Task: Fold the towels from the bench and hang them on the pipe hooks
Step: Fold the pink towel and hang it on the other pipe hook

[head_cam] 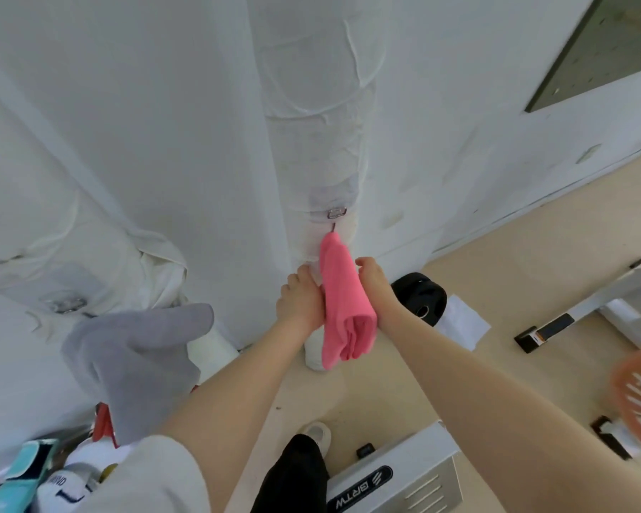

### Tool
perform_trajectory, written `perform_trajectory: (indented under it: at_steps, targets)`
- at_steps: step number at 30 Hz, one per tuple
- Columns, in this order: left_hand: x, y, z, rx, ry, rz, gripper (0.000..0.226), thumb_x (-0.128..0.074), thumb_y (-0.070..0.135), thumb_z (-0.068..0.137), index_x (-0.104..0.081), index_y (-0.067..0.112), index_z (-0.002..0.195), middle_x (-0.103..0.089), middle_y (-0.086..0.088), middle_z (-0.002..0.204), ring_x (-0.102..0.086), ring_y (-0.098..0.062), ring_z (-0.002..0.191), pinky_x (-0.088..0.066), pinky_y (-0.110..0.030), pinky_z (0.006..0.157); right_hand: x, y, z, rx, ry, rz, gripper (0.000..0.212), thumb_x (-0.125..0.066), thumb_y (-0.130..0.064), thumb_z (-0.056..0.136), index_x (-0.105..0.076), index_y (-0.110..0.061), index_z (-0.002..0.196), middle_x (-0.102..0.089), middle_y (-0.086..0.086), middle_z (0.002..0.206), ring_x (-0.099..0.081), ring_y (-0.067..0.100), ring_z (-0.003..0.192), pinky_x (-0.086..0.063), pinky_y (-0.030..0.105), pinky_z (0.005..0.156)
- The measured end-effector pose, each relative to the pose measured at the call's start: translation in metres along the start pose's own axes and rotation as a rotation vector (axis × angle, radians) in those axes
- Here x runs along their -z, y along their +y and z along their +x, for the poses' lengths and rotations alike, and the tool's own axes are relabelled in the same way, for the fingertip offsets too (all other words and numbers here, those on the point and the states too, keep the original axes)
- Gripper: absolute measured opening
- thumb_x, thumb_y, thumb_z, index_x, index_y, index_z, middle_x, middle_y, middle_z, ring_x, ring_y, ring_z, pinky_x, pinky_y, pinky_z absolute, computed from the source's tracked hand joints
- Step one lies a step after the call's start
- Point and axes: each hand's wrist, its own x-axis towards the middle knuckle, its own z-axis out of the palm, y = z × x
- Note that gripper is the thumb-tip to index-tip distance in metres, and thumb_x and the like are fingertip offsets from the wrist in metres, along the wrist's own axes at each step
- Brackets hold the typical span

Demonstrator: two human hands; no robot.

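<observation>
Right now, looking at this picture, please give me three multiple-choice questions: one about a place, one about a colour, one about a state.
1. Where does the pink towel hang?
A. From the metal hook on the wrapped pipe
B. Over the bench
C. On the floor

2. What colour is the other towel, at the left?
A. Blue
B. Grey
C. Yellow

3. What are the hands doing?
A. Both hang free at the person's sides
B. Only one touches the pink towel
C. The left hand and the right hand are against it, one on each side

Answers:
1 A, its top corner meets the hook under the clamp.
2 B, the cloth at the left is plain grey.
3 C, the towel hangs between both hands.
</observation>
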Motion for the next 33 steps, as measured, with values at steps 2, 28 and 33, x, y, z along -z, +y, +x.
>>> perform_trajectory:
  at_steps: [2,28,33]
  targets:
    - [0.001,-0.012,-0.003,0.073,-0.030,0.123,0.047,-0.037,0.016,0.093,-0.024,0.003,0.135,-0.038,-0.021,0.135,-0.040,-0.040,0.123,-0.035,-0.047,0.103,0.008,0.015,-0.014,-0.076,-0.070,-0.166,0.047,-0.044,-0.015,0.093,-0.033,-0.007,0.138,-0.036,0.019,0.138,-0.044,0.037,0.123,-0.038,0.040,0.102]
    - [0.007,-0.055,-0.281,-0.379,-0.210,-0.211,0.020,-0.043,0.010,0.094,-0.055,0.010,0.110,-0.064,-0.001,0.085,-0.058,-0.011,0.066,-0.048,-0.025,0.075,0.029,0.058,-0.309,0.130,0.013,0.164,0.010,-0.053,-0.011,0.089,-0.062,-0.015,0.092,-0.062,-0.005,0.080,-0.058,0.009,0.069,-0.044,0.019,0.066]
    - [-0.014,-0.076,-0.305,-0.384,-0.362,-0.199,0.011,-0.043,0.012,0.096,-0.054,0.015,0.095,-0.060,0.002,0.079,-0.056,-0.014,0.066,-0.047,-0.034,0.081,0.032,0.088,-0.363,0.064,0.125,0.176,0.011,-0.052,-0.016,0.089,-0.062,-0.020,0.088,-0.067,0.003,0.090,-0.060,0.017,0.080,-0.046,0.024,0.069]
